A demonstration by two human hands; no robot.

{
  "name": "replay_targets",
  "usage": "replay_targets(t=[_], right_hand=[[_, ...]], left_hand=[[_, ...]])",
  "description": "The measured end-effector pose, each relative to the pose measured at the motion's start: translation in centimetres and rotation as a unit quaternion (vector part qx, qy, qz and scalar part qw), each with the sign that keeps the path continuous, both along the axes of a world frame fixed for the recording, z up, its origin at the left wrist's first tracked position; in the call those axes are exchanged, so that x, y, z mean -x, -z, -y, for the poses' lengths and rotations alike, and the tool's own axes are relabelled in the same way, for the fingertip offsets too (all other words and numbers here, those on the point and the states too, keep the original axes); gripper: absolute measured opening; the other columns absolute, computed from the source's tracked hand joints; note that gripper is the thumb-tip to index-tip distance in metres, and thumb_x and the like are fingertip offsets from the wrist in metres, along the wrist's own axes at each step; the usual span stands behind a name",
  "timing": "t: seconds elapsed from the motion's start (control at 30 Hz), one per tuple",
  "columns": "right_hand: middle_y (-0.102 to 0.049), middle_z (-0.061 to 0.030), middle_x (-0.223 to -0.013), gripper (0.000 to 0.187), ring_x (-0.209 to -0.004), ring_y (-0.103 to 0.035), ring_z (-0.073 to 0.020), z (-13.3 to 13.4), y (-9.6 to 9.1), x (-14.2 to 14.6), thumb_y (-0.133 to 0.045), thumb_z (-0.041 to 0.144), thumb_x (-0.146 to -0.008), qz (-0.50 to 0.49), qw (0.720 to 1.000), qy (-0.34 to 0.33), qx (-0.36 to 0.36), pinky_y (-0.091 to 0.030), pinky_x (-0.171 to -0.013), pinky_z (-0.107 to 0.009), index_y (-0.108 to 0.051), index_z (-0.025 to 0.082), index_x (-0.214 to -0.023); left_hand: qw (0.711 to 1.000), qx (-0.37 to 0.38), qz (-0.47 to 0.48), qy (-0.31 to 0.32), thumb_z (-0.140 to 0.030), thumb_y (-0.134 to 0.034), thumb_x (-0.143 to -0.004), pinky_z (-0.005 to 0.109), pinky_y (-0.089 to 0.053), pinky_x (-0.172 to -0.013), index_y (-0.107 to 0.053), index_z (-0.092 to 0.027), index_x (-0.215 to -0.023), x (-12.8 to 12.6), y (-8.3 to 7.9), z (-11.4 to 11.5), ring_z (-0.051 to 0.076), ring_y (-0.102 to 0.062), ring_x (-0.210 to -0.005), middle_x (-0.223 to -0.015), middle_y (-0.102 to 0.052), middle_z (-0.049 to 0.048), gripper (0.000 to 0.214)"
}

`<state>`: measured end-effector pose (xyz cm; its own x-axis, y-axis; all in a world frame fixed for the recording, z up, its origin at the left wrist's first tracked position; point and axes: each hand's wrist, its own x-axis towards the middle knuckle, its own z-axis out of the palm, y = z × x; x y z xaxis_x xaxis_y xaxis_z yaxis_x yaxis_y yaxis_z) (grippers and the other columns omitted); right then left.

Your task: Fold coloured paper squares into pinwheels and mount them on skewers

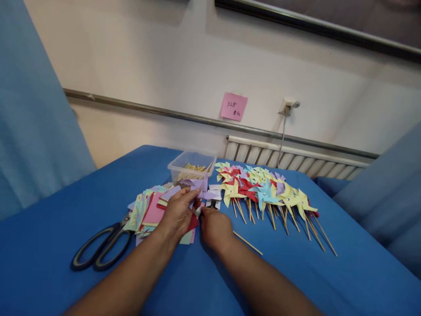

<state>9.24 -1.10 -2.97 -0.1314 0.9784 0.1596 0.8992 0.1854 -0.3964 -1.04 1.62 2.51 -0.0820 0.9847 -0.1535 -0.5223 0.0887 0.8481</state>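
Observation:
My left hand (180, 213) is closed, with thumb and fingers pinching a purple paper pinwheel (197, 186) above the paper pile. Close beside it on the right, my right hand (215, 226) is curled shut with its back to me. Its fingertips are hidden, and I cannot make out what they hold. A small dark object (213, 203) shows just past its knuckles, in front of some small white cards (215, 193). One thin wooden stick (248, 243) lies on the table by my right wrist. Stacked coloured paper squares (153, 210) lie under and left of my left hand.
Large black-handled scissors (105, 248) lie at the left. Behind my hands stands a clear plastic box (176, 169) of wooden sticks. Many finished pinwheels on sticks (265, 193) lie in overlapping rows to the right on the blue table cover (345, 276). A radiator (296, 158) is behind.

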Motion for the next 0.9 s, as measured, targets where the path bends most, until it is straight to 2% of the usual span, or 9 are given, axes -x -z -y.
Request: replay_targets(t=[0.17,0.4,0.6,0.9], right_hand=[[-0.067,-0.0098,-0.097,0.024,-0.089,-0.064,-0.0218,-0.2,0.1,-0.1,-0.043,0.025,-0.089,-0.009,1.000,0.009,0.003,-0.045,-0.071,-0.030,-0.058,0.019,-0.107],[-0.069,-0.0094,-0.095,0.024,-0.088,-0.065,-0.0227,-0.1,-0.1,-0.3,-0.044,0.021,-0.087,-0.011,1.000,0.000,-0.003,-0.044,-0.071,-0.030,-0.062,0.019,-0.103],[-0.071,-0.0075,-0.095,0.025,-0.085,-0.066,-0.0223,-0.5,-0.4,-0.4,-0.043,0.024,-0.089,-0.002,1.000,-0.015,0.004,-0.043,-0.068,-0.029,-0.060,0.023,-0.107],[-0.069,-0.0078,-0.091,0.023,-0.083,-0.066,-0.0215,-0.3,-0.1,-0.5,-0.042,0.027,-0.090,0.038,0.999,-0.018,0.006,-0.043,-0.065,-0.028,-0.064,0.022,-0.095]], left_hand=[[1.000,0.009,0.006,0.027,-0.012,-0.077,-0.057,0.017,-0.047,-0.052,-0.060,-0.015,-0.066,0.0,0.5,-0.1,0.007,-0.055,-0.052,-0.060,-0.059,-0.0042,0.020],[0.999,0.018,0.011,0.024,-0.009,-0.076,-0.056,0.017,-0.048,-0.051,-0.060,-0.015,-0.065,-0.1,0.2,-0.2,0.007,-0.057,-0.052,-0.058,-0.060,-0.0039,0.020],[0.999,0.023,0.002,0.025,-0.012,-0.076,-0.058,0.018,-0.047,-0.050,-0.060,-0.015,-0.067,0.0,0.9,-0.5,0.008,-0.056,-0.052,-0.058,-0.060,-0.0041,0.019],[0.999,0.021,-0.004,0.033,-0.012,-0.076,-0.058,0.017,-0.046,-0.053,-0.059,-0.016,-0.068,0.0,1.0,-0.3,0.007,-0.056,-0.054,-0.059,-0.058,-0.0055,0.020]])
